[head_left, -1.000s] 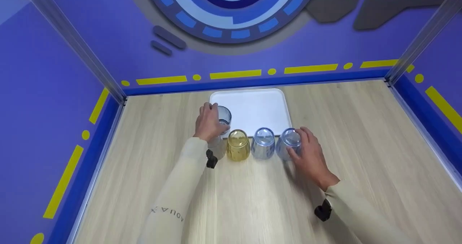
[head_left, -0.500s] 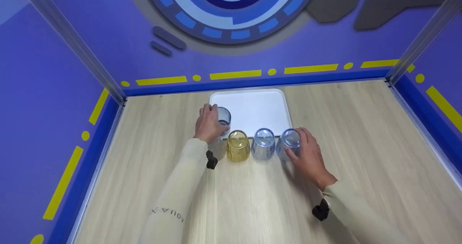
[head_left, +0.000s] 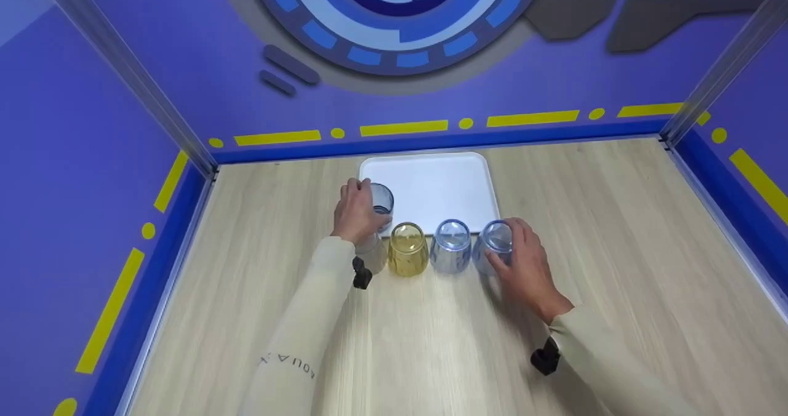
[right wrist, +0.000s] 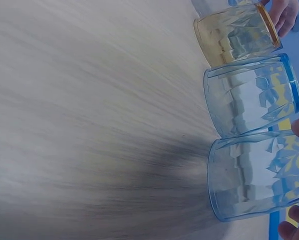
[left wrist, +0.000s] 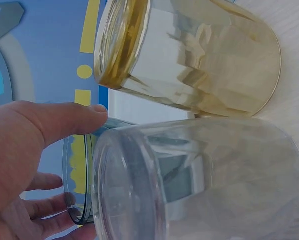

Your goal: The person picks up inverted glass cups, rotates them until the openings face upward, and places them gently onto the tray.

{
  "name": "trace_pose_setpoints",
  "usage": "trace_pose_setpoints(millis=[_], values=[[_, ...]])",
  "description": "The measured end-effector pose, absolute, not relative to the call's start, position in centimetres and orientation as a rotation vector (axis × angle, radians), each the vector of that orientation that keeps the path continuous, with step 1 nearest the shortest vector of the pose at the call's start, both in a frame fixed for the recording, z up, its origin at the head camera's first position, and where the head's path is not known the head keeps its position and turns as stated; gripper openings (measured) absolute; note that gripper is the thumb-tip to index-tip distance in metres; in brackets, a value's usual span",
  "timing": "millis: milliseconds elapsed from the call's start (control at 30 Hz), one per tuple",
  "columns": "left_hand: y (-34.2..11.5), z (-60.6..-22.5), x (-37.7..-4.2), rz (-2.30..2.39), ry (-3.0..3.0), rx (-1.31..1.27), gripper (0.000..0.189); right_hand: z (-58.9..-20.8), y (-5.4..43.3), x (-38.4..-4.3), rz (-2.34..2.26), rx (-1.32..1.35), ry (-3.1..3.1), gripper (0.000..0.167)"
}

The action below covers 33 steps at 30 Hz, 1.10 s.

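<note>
My left hand (head_left: 357,213) grips a smoky blue-grey glass (head_left: 383,196), upright at the front left of the white tray (head_left: 434,185). The thumb (left wrist: 72,120) lies on the near side, and the other fingers are on the far side. In front of the tray stands a row of upside-down glasses: a clear one (left wrist: 229,185) partly behind my left wrist, a yellow one (head_left: 407,259), a blue one (head_left: 451,255) and another blue glass (right wrist: 254,175) at the right end. My right hand (head_left: 528,271) holds that last glass between thumb and fingers, its rim down on the table.
Pale wood-grain table (head_left: 418,354) surrounds the tray and the row. A purple-blue back panel (head_left: 203,96) rises behind the tray, with side panels left and right. The glasses stand very close together.
Very little differs. My right hand has shifted slightly leftward on the blue glass. My left hand and the smoky glass stay in place.
</note>
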<state>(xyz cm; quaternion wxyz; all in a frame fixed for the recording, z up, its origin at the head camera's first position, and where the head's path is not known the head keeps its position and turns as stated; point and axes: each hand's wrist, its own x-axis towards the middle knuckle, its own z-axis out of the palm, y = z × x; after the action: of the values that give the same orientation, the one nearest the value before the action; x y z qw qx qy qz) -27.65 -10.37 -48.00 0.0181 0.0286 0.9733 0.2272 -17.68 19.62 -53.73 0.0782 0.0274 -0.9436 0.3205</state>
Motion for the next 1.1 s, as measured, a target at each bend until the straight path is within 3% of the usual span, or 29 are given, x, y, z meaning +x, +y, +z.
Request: trace_pose_setpoints(millis=[1100], values=[[-10.37, -48.12, -27.66, 0.689, 3.001, 0.069, 0.08, -53.82, 19.61, -17.99, 1.068, 0.078, -2.805, 0.067]])
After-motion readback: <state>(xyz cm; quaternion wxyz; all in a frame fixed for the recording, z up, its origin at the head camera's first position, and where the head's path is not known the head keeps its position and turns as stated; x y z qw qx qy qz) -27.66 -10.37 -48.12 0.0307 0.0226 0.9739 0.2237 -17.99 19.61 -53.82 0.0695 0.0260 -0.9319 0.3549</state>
